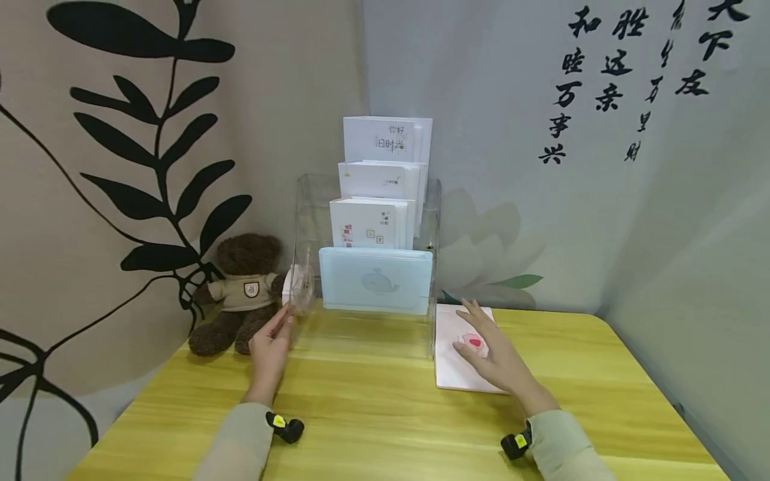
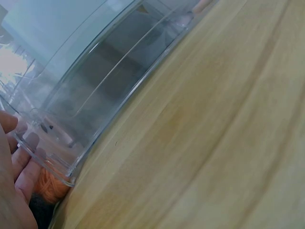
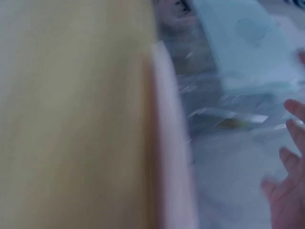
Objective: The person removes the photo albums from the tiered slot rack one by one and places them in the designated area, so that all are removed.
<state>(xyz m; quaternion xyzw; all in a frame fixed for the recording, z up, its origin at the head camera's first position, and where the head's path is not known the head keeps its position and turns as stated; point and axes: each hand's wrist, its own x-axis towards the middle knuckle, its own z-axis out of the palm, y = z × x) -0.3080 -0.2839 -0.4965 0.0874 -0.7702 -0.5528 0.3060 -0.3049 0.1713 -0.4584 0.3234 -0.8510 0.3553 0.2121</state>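
A clear plastic tiered rack (image 1: pixel 367 334) stands on the table and holds white booklets (image 1: pixel 363 224) in its upper tiers. Light blue booklets (image 1: pixel 375 280) with a whale drawing fill its front tier. My left hand (image 1: pixel 271 351) touches the rack's left side, its fingers (image 2: pixel 26 171) extended along the clear wall in the left wrist view. To the right of the rack lies a white booklet (image 1: pixel 448 361) with a pink picture. Over it is my right hand (image 1: pixel 496 357), fingers spread; whether it touches the cover I cannot tell. The right wrist view is blurred.
A brown teddy bear (image 1: pixel 246 294) in a beige sweater sits left of the rack, close to my left hand. Something orange and yarn-like (image 2: pixel 50 186) shows beside the rack's corner. The wooden table (image 1: pixel 373 414) meets curtain-like walls behind and to the right.
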